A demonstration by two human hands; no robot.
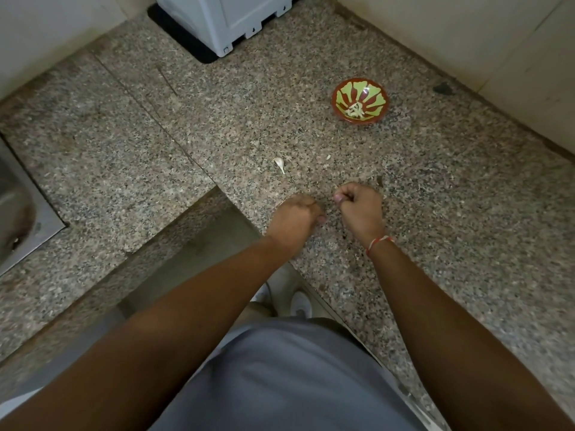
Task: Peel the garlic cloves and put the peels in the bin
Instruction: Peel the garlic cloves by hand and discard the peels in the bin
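My left hand and my right hand hover close together just above the granite counter, both with fingers curled into the palm. Whatever may lie inside either fist is hidden. A single unpeeled garlic clove lies on the counter just beyond my left hand. A small white scrap lies a little to its right. Farther back on the right stands a red and green bowl holding several peeled cloves.
A white appliance on a black mat stands at the back. A steel sink is set into the counter at the far left. A tiled wall bounds the right side. The counter's inner corner edge lies left of my hands.
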